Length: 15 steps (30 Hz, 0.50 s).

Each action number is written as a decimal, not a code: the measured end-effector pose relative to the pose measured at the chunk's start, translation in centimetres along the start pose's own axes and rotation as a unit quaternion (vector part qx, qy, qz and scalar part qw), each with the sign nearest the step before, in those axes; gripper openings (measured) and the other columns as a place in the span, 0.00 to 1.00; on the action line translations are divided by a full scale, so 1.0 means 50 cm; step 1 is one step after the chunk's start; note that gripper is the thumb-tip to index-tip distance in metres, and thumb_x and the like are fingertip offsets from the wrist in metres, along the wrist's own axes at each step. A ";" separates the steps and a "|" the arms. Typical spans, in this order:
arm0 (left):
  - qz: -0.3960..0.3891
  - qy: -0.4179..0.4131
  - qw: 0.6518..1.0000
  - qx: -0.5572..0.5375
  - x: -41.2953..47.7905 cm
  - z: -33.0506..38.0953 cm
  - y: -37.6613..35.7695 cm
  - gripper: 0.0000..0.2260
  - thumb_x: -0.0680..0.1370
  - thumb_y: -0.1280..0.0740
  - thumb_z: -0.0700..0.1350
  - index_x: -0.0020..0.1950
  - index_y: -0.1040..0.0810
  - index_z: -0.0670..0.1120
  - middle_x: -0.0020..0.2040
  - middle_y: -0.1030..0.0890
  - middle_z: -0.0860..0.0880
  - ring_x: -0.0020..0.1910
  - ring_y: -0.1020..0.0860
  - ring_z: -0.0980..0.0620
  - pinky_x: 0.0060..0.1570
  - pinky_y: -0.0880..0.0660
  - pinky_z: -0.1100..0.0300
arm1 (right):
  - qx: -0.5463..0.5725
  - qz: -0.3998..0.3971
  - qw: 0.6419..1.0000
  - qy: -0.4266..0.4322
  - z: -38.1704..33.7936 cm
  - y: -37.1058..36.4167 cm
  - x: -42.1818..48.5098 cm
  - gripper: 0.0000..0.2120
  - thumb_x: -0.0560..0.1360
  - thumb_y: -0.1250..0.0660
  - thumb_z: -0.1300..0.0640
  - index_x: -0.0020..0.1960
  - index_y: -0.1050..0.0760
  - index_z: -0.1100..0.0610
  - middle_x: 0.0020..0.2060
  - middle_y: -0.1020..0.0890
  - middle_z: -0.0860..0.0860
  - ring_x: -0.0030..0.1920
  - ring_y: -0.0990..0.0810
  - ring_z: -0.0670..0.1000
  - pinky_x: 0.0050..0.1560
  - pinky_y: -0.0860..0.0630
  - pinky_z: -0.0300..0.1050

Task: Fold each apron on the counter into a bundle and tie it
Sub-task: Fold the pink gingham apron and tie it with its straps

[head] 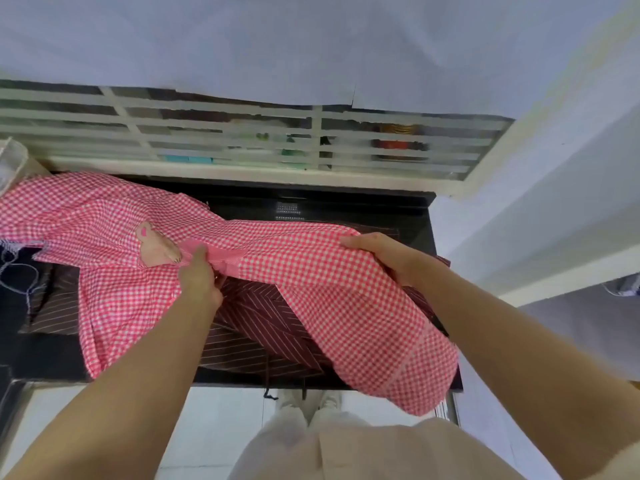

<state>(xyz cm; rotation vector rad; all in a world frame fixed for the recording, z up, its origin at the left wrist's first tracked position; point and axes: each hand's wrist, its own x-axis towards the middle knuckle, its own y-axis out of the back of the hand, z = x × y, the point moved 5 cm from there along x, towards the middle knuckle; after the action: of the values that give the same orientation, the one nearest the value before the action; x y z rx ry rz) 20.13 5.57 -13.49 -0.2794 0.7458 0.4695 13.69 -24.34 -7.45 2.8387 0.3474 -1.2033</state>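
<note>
A pink-and-white checked apron (311,271) with a small pink patch on its front stretches across the black counter (398,216), partly lifted. My left hand (201,275) pinches the apron near its middle, by a plain pink band. My right hand (384,254) grips its upper right edge, fingers curled over the cloth; the right end hangs past the counter's front edge. Under it lies a dark maroon striped apron (256,323), partly covered.
A white barred window (242,140) runs along the back of the counter. A white wall (554,168) closes in on the right. Dark cloth with loose white threads (14,271) lies at the far left. My feet stand on white floor tiles below.
</note>
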 end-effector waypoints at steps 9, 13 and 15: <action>-0.010 -0.008 1.000 -0.028 -0.014 0.003 -0.005 0.21 0.84 0.46 0.56 0.73 0.35 0.48 0.62 0.24 0.46 0.55 0.23 0.49 0.56 0.22 0.50 | -0.324 0.079 0.939 -0.085 0.039 0.040 -0.039 0.19 0.77 0.34 0.44 0.62 0.24 0.56 0.54 0.19 0.52 0.53 0.19 0.54 0.63 0.25 0.53; -0.123 0.024 0.992 -0.012 -0.044 -0.012 -0.027 0.30 0.78 0.44 0.67 0.71 0.32 0.48 0.61 0.24 0.45 0.60 0.24 0.46 0.62 0.26 0.43 | -0.182 0.185 0.966 0.015 0.039 0.088 -0.035 0.16 0.77 0.32 0.45 0.58 0.22 0.55 0.50 0.17 0.51 0.48 0.18 0.51 0.59 0.23 0.52; -0.146 0.060 0.983 0.094 -0.055 -0.046 -0.032 0.26 0.78 0.40 0.64 0.65 0.27 0.45 0.58 0.22 0.45 0.59 0.24 0.46 0.63 0.28 0.45 | -0.255 0.160 0.951 -0.070 0.093 0.101 -0.034 0.26 0.73 0.30 0.41 0.65 0.25 0.54 0.58 0.19 0.52 0.57 0.20 0.55 0.63 0.25 0.54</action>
<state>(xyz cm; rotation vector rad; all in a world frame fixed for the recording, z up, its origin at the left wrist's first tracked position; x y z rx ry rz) 17.85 2.43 -13.04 -0.2363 0.8443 0.1034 10.39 -30.15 -9.76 2.2459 0.1512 -1.0540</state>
